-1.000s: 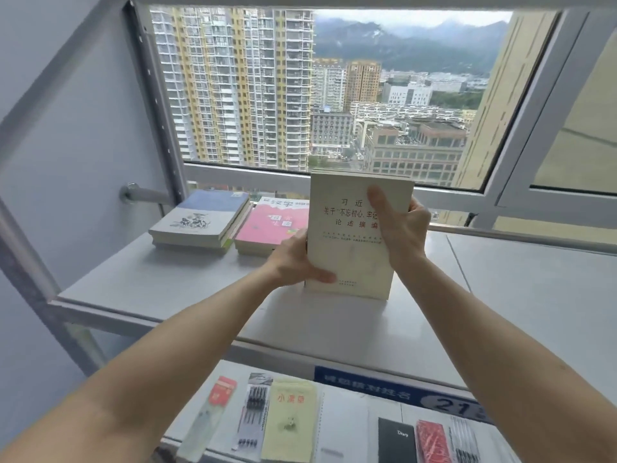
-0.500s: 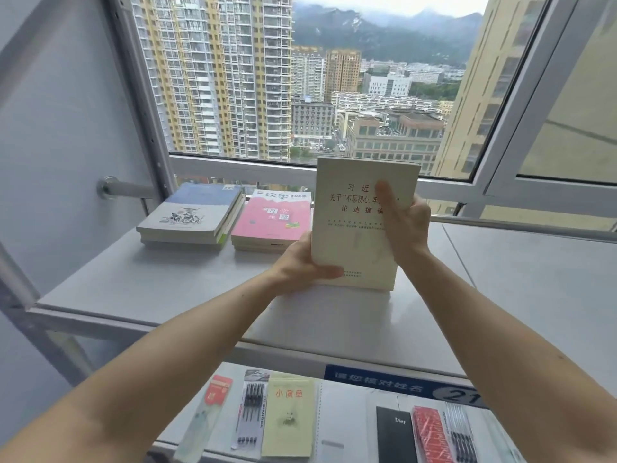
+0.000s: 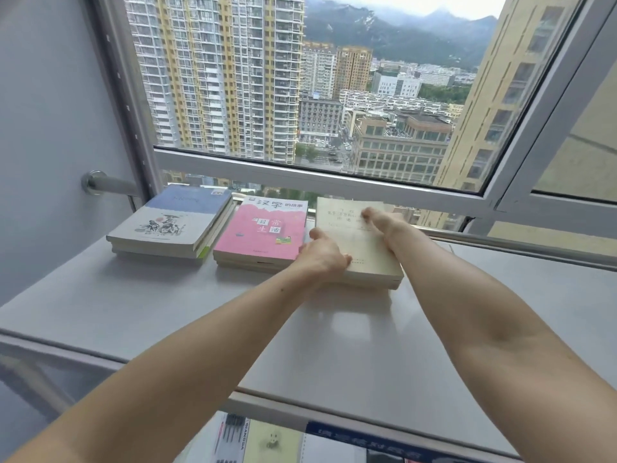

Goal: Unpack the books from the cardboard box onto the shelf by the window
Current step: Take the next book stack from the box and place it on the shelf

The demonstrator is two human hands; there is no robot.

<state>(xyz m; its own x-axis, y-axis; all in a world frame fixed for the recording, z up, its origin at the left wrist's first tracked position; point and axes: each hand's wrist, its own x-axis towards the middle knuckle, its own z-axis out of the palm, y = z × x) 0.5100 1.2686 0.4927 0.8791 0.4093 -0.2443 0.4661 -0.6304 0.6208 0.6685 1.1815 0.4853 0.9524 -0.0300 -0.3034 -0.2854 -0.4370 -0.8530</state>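
A cream book point(image 3: 344, 235) lies flat on the grey shelf point(image 3: 167, 312) by the window, on top of another cream book, right of a pink book stack point(image 3: 263, 228). My left hand point(image 3: 322, 255) grips its near left corner, thumb on the cover. My right hand point(image 3: 384, 218) rests on its cover near the far right edge, fingers over the printed title. A blue-and-white book stack point(image 3: 173, 222) lies further left. The cardboard box is out of view.
The window frame point(image 3: 317, 177) and a metal rail point(image 3: 521, 242) run right behind the books. A round wall bracket point(image 3: 95, 183) sticks out at the left. A lower shelf holds pens point(image 3: 230, 436) and notebooks. Bare shelf stretches to the right point(image 3: 534, 295).
The cream book was held upright above the shelf; both hands have tipped it down flat onto the shelf beside the pink stack. The view has moved closer.
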